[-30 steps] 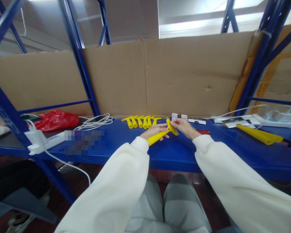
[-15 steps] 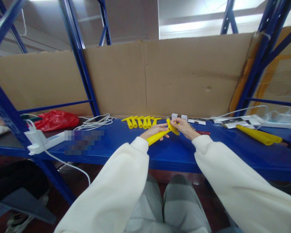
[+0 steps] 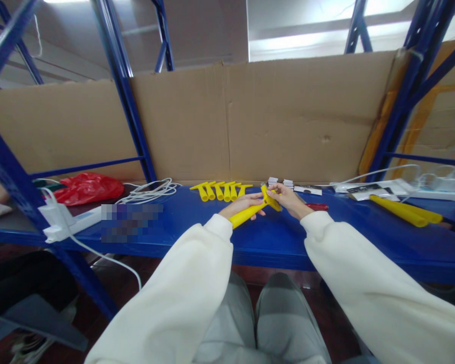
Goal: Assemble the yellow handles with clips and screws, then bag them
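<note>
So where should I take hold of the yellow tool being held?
Probably the handle, from the wearer's side, just right of the left sleeve. It is long and round, slants down toward the wearer, and its lower stretch shows uncovered, while the broad head at the far end is partly covered.

The butt of your yellow T-headed tool [image 3: 246, 215] runs out of sight at your left cuff [image 3: 220, 227], and its handle masks much of your left hand [image 3: 242, 203]. Your right hand [image 3: 287, 198] covers part of the tool's head; whether those fingers pinch something small too, you probably can't tell. Right of the tool, your right wrist may hide one end of a red object [image 3: 318, 207]; farther right, the picture's edge crops a power strip [image 3: 440, 191]. Well left of the tool, pixelation blots out a patch [image 3: 132, 222].
</note>
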Motion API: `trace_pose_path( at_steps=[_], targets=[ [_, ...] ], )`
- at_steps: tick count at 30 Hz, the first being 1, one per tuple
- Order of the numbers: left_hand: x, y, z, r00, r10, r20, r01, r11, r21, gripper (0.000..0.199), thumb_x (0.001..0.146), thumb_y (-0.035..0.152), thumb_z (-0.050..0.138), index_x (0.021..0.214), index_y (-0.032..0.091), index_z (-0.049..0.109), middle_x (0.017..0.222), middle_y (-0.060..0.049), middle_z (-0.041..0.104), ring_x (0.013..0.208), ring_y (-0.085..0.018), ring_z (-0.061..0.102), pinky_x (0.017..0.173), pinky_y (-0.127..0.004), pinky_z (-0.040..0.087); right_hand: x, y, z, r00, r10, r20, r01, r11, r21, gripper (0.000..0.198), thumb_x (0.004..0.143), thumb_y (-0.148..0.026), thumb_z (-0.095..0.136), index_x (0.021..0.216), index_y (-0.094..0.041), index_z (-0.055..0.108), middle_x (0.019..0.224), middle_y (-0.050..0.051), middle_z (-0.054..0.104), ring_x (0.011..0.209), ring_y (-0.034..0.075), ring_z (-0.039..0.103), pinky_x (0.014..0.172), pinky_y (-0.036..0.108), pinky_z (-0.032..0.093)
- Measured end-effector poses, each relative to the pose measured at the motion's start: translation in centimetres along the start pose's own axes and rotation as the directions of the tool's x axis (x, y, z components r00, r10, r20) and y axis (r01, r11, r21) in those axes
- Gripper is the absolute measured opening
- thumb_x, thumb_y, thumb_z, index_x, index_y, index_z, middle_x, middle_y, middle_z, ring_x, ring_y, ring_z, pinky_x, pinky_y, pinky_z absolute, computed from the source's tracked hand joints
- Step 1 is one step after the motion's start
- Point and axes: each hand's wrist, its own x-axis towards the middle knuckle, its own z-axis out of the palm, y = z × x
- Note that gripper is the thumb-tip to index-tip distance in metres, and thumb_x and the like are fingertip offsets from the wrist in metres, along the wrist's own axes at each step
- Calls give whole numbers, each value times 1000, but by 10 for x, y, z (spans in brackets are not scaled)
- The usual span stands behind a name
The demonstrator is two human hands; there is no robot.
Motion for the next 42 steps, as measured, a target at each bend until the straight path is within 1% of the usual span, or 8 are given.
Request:
trace_pose_path(
  at_steps=[5, 18, 25, 27, 29, 33, 37, 42],
  targets=[
    [0, -2, -1, 1000, 13, 6, -13, 1000, 22, 60, 93, 19, 57, 151, 17, 40, 64, -1, 68, 44, -11, 59, 43, -18, 44, 2, 1, -1, 991, 117, 60, -120, 992, 41, 36, 66, -43, 82, 88, -20, 66, 77, 3, 68, 67, 15, 59, 61, 26, 47],
    [1, -3, -1, 999, 40, 5, -40, 999, -28, 60, 91, 18, 60, 149, 16, 43, 66, -1, 67, 46, -10, 60, 41, -16, 42, -1, -1, -2, 989, 70, 132, -74, 997, 23, 45, 65, -61, 77, 81, -21, 62, 76, 2, 66, 69, 16, 57, 64, 27, 45],
    [9, -4, -2, 988, 25, -154, -47, 989, -141, 60, 90, 10, 54, 148, 19, 44, 103, -9, 72, 58, -11, 67, 39, -15, 42, 10, -1, -18, 990, 31, -135, -56, 981, -187, 37, 83, -53, 62, 101, -20, 64, 100, 9, 69, 89, 22, 62, 80, 36, 51],
    [10, -4, -3, 975, 9, -220, -47, 985, -167, 62, 89, 11, 56, 149, 18, 42, 108, -11, 71, 58, -11, 67, 39, -16, 42, 12, -3, -32, 987, -29, -157, -42, 901, -431, 30, 84, -41, 63, 103, -19, 67, 111, 14, 68, 102, 26, 61, 90, 42, 49],
    [11, -4, -3, 957, -14, -289, -42, 982, -186, 63, 89, 10, 57, 150, 17, 41, 109, -12, 71, 57, -11, 67, 40, -16, 42, 10, -4, -49, 994, -55, -98, -31, 704, -709, 23, 81, -33, 65, 99, -19, 71, 118, 15, 66, 116, 33, 56, 99, 52, 43],
    [10, -4, -4, 923, -48, -382, -23, 984, -179, 64, 90, 7, 53, 151, 16, 37, 105, -12, 70, 53, -9, 65, 39, -16, 42, 0, -8, -80, 993, 111, 49, 5, 373, -928, 15, 78, -35, 70, 87, -23, 75, 115, 15, 68, 120, 39, 52, 98, 63, 37],
    [10, -5, -5, 912, -39, -408, -31, 986, -162, 64, 89, 9, 55, 150, 17, 38, 104, -11, 70, 53, -10, 66, 40, -16, 43, -7, -4, -96, 964, 266, 27, -71, 354, -932, 12, 73, -35, 76, 76, -24, 74, 99, 12, 72, 108, 37, 60, 91, 57, 44],
    [10, -7, -5, 905, -26, -424, -40, 988, -146, 62, 89, 6, 55, 149, 13, 39, 104, -13, 69, 51, -10, 65, 38, -17, 42, -10, 3, -103, 956, 295, 9, -112, 390, -914, 9, 73, -31, 75, 78, -24, 75, 93, 10, 73, 95, 32, 65, 84, 49, 48]
  ],
)
